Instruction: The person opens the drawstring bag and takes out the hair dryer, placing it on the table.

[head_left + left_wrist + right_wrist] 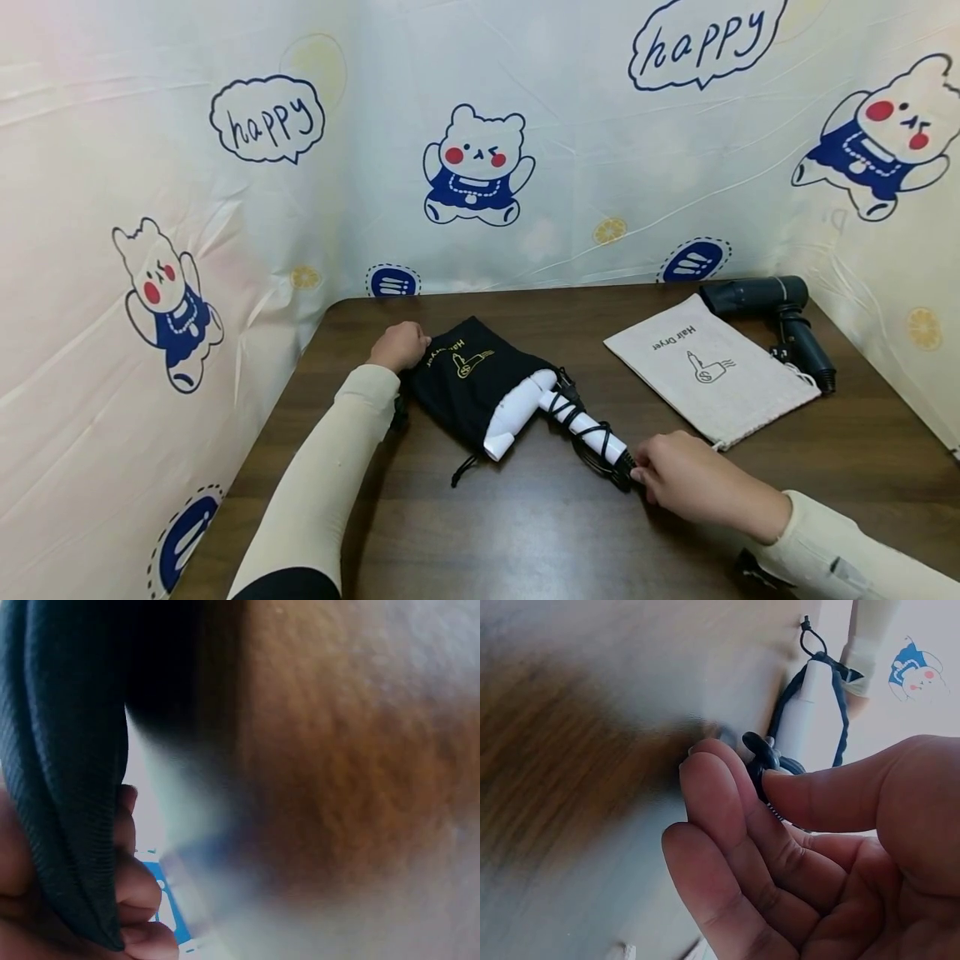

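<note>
A white hair dryer [517, 410] lies on the brown table, its head partly inside the mouth of a black drawstring bag [501, 357] printed "Hair Dryer". Its handle sticks out to the right, wound with a black cord [600, 446]. At the bag's far left end, my left hand [397, 346] pinches the fabric; the left wrist view shows a fold of black cloth [67, 765] between thumb and fingers. My right hand [693, 479] pinches the cord at the handle's end, thumb against fingers, as the right wrist view shows the hand [802, 847] up close.
A light grey "Hair Dryer" bag [708, 367] lies flat at the right. Behind it rests a black hair dryer [757, 296] with its handle toward me. A printed curtain [480, 75] hangs along the table's back and sides. The bag's drawstring end [463, 468] trails in front.
</note>
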{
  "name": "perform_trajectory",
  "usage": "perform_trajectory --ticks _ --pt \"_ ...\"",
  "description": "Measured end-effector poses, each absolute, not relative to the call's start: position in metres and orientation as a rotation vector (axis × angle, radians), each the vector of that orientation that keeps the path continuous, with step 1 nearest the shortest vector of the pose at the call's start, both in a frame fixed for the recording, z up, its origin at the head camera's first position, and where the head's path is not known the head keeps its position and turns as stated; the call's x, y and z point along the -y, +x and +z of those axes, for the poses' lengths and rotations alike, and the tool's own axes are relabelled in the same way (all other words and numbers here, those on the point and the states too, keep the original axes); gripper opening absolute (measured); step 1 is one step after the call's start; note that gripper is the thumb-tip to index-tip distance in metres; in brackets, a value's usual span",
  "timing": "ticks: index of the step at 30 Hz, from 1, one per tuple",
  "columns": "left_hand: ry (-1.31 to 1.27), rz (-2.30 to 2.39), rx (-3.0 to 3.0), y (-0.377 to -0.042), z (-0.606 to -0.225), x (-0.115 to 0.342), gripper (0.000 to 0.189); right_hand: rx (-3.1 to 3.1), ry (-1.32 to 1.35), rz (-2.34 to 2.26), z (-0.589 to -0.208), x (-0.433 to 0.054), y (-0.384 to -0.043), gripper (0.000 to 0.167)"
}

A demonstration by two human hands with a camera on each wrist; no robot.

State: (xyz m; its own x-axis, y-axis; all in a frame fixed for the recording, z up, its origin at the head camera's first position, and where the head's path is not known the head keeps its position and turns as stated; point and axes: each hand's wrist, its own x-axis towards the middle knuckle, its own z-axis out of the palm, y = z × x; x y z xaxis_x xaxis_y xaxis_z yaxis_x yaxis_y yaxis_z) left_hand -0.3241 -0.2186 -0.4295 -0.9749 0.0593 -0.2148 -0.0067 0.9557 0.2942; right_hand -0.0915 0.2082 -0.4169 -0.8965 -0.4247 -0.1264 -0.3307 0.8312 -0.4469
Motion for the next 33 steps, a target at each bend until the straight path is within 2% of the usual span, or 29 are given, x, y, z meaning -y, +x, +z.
perform_trajectory --ticks 20,33 --pt "0.042 0.344 -2.749 -0.320 -0.424 0.211 0.034 -2.839 -0.696 -0.611 -0.414 -0.211 -0.084 0.034" --pt "-0.003 0.336 -2.758 -0.319 -0.425 0.208 0.031 -2.803 -0.675 -0.615 -0.416 -0.214 -0.082 0.031"
